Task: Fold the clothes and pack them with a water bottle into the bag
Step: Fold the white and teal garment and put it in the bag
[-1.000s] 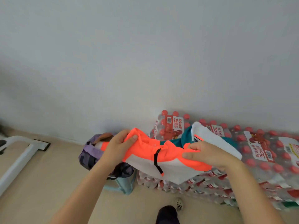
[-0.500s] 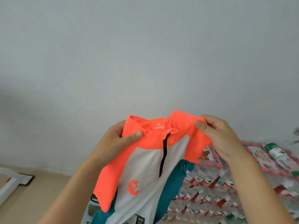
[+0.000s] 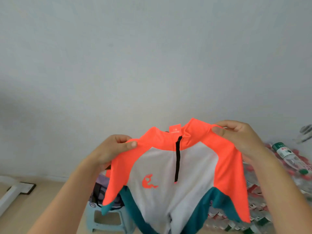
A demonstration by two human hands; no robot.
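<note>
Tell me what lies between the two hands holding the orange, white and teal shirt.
In the head view, the shirt's orange collar with its black zipper spans between left hand and right hand.

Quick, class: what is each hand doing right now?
Left hand: pinches the left shoulder of the orange, white and teal top.
Right hand: pinches its right shoulder.

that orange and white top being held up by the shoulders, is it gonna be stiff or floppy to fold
Probably floppy: the top hangs limp below the left hand and right hand that pinch its shoulders, sleeves drooping. It looks thin and light, since fingertip pinches carry it. The smooth fabric may be slippery, so folds might slide apart.
</note>
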